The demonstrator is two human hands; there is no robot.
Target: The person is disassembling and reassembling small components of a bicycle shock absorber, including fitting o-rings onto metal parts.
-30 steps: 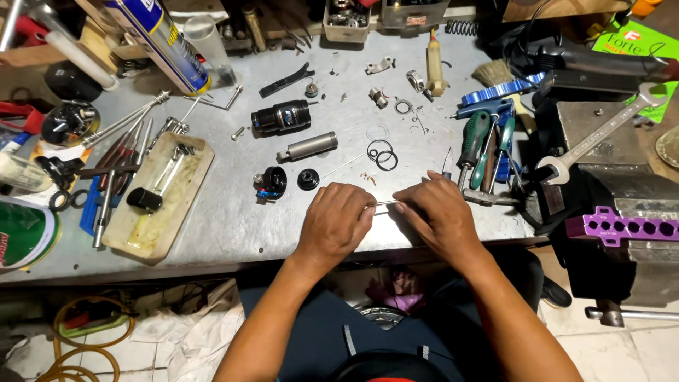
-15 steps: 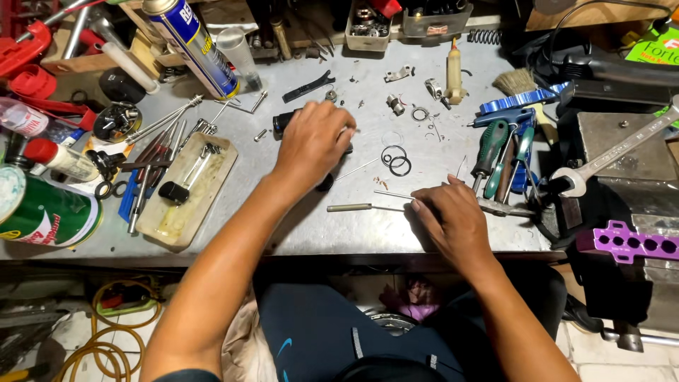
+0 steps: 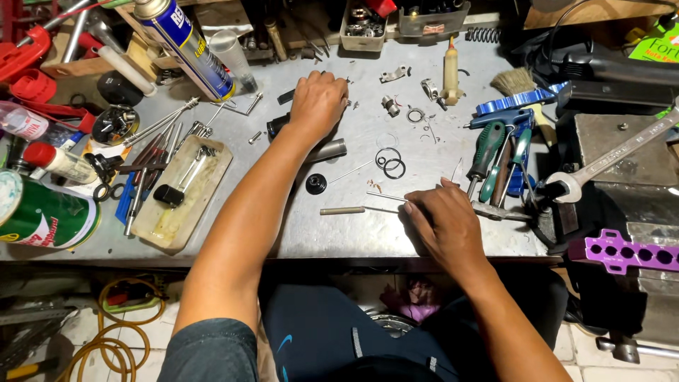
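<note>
Two hands: left hand (image 3: 318, 102) cupped over black cylinder (image 3: 277, 126); right hand (image 3: 444, 221) flat beside thin rod (image 3: 385, 196).

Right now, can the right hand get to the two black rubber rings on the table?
Probably yes. The right hand rests flat on the metal table, and the black rings lie just beyond its fingertips, with only a thin rod between.

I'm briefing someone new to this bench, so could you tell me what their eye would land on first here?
Most likely the two bare arms across the grey metal workbench: the left hand rests palm down over a dark cylindrical part at the back, and the right hand lies near the front edge on a thin metal rod. Next come the blue and yellow spray can lying tilted at the back left and the purple perforated block at the right.
</note>
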